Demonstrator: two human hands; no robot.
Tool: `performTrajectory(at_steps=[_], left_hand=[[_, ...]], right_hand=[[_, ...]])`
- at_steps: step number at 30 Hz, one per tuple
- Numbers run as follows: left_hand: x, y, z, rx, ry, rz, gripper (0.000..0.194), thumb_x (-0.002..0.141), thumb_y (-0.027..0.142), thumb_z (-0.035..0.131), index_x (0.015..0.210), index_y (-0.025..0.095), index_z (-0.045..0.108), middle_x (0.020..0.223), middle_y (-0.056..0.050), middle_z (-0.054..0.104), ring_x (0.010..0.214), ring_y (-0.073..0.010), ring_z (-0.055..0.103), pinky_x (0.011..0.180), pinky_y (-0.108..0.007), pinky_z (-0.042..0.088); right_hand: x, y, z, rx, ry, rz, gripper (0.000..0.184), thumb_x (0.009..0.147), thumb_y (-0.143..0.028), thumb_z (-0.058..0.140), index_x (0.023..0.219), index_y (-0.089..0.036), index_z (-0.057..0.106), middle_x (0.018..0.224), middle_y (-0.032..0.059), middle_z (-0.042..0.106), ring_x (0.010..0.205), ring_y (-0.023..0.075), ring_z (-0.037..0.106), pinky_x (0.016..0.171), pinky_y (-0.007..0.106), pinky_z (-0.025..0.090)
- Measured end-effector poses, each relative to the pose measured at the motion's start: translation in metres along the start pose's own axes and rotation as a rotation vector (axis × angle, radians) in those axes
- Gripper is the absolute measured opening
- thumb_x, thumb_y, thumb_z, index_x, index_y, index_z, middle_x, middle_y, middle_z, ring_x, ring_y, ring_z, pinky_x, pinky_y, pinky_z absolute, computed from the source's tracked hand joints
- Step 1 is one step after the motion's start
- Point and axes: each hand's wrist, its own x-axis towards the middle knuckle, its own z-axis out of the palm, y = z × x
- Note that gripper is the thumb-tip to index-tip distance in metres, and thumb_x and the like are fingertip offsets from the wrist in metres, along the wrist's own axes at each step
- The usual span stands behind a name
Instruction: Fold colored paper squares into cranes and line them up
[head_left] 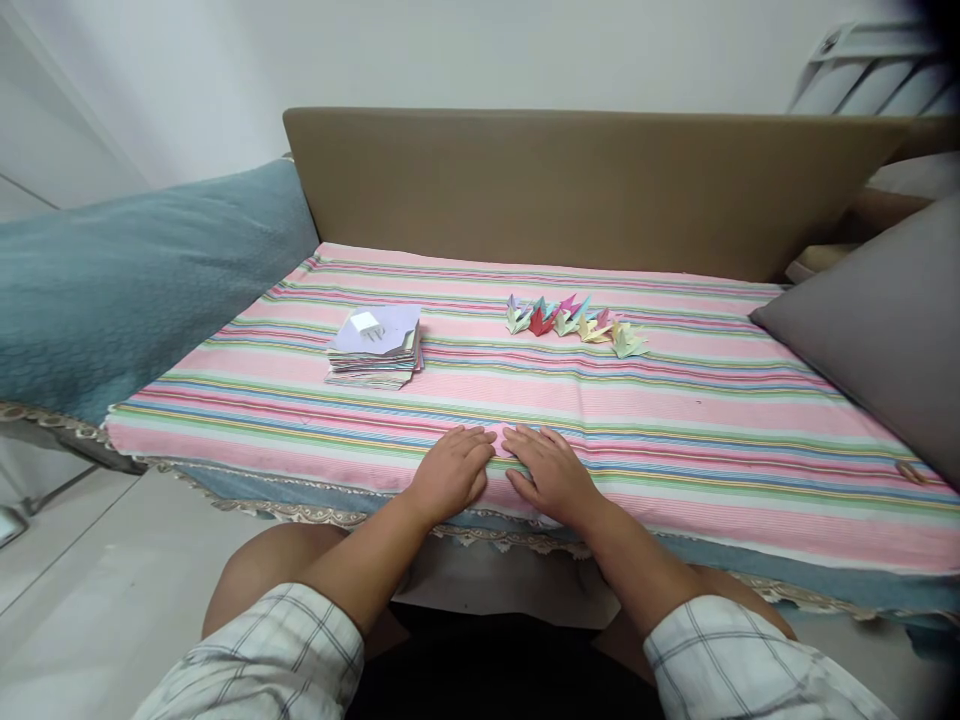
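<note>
My left hand (452, 475) lies palm down near the front edge of a striped cloth (480, 400), fingers stretched out. Beside it, fingertips almost meeting, my right hand (553, 475) rests flat the same way. A small pink patch (502, 440) shows between the fingertips; whether it is paper or cloth I cannot tell. Ahead to the left sits a stack of square paper sheets (375, 368), a lilac one on top, with a white plug adapter (366, 323) on it. Several folded paper cranes (568, 320) in different colours stand in rows beyond my right hand.
The cloth covers a sofa seat with a brown backrest (570, 190) behind. A blue covered armrest (150, 280) bounds the left side, and a grey cushion (885, 310) leans at the right. A small brown ring-like object (910, 472) lies near the cushion.
</note>
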Motion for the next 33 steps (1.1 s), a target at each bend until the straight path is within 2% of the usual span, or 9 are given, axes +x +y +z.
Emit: performTrajectory(at_steps=[4,6,12,15,18,21,25,27,33], left_hand=[[0.002,0.000,0.000,0.013,0.023,0.015,0.050,0.074,0.007,0.046,0.122,0.018,0.051,0.128,-0.009,0.055,0.115,-0.0217,0.050,0.099,-0.042,0.040],[0.003,-0.001,-0.002,0.017,0.004,0.009,0.048,0.075,0.009,0.048,0.122,0.019,0.052,0.126,-0.007,0.057,0.111,-0.0221,0.051,0.098,-0.041,0.040],[0.005,-0.009,-0.010,-0.074,-0.068,0.077,0.035,0.081,0.043,0.056,0.108,0.021,0.061,0.109,-0.008,0.066,0.100,-0.0204,0.057,0.089,-0.035,0.043],[0.005,-0.011,-0.010,-0.082,-0.042,0.135,0.024,0.086,0.035,0.051,0.101,0.021,0.063,0.102,-0.006,0.068,0.095,-0.0175,0.059,0.086,-0.032,0.044],[0.006,-0.010,-0.009,-0.070,-0.018,0.141,0.024,0.087,0.021,0.045,0.104,0.021,0.062,0.100,-0.005,0.068,0.092,-0.0159,0.060,0.084,-0.031,0.044],[0.006,-0.008,-0.009,-0.096,0.002,0.084,0.024,0.087,0.019,0.045,0.103,0.021,0.062,0.096,-0.004,0.069,0.088,-0.0154,0.060,0.082,-0.030,0.045],[0.009,-0.007,-0.006,-0.153,0.000,-0.064,0.025,0.081,0.031,0.058,0.104,0.022,0.063,0.092,-0.005,0.069,0.087,-0.0187,0.060,0.079,-0.032,0.047],[0.011,-0.007,-0.003,-0.169,0.002,-0.132,0.029,0.078,0.032,0.063,0.106,0.022,0.063,0.091,-0.004,0.070,0.087,-0.0195,0.061,0.078,-0.032,0.048],[0.020,-0.004,-0.005,-0.347,0.035,-0.325,0.027,0.079,0.027,0.058,0.106,0.024,0.062,0.099,-0.001,0.070,0.088,-0.0174,0.064,0.077,-0.028,0.050]], right_hand=[[0.001,0.003,0.001,-0.006,0.014,-0.023,0.039,0.086,-0.030,0.049,0.122,-0.017,0.054,0.130,0.0097,0.054,0.124,0.0251,0.044,0.103,0.046,0.031],[0.001,0.003,0.000,-0.002,0.027,-0.034,0.040,0.085,-0.029,0.049,0.123,-0.017,0.054,0.129,0.0094,0.055,0.122,0.0253,0.045,0.101,0.045,0.033],[0.001,-0.002,-0.003,0.046,0.049,-0.089,0.028,0.080,-0.031,0.057,0.106,-0.022,0.063,0.117,0.0071,0.063,0.107,0.0233,0.054,0.090,0.040,0.040],[0.001,-0.003,-0.004,0.059,0.058,-0.124,0.022,0.083,-0.028,0.054,0.103,-0.022,0.063,0.111,0.0055,0.065,0.103,0.0199,0.056,0.088,0.036,0.042],[0.002,-0.003,-0.004,0.080,0.099,-0.130,0.024,0.086,-0.021,0.049,0.107,-0.020,0.062,0.108,0.0053,0.067,0.101,0.0180,0.058,0.088,0.033,0.044],[0.003,-0.002,-0.003,0.114,0.150,-0.094,0.025,0.088,-0.020,0.045,0.105,-0.021,0.063,0.103,0.0051,0.068,0.097,0.0172,0.060,0.087,0.033,0.046],[0.005,-0.001,-0.003,0.179,0.201,-0.004,0.026,0.090,-0.023,0.042,0.102,-0.022,0.065,0.096,0.0042,0.070,0.090,0.0164,0.062,0.081,0.031,0.049],[0.006,-0.001,-0.003,0.207,0.210,0.024,0.026,0.091,-0.025,0.042,0.102,-0.023,0.065,0.096,0.0037,0.070,0.089,0.0164,0.063,0.080,0.031,0.050],[0.010,-0.002,-0.007,0.406,0.238,0.166,0.025,0.088,-0.028,0.045,0.102,-0.023,0.064,0.098,0.0039,0.070,0.091,0.0187,0.063,0.079,0.032,0.050]])
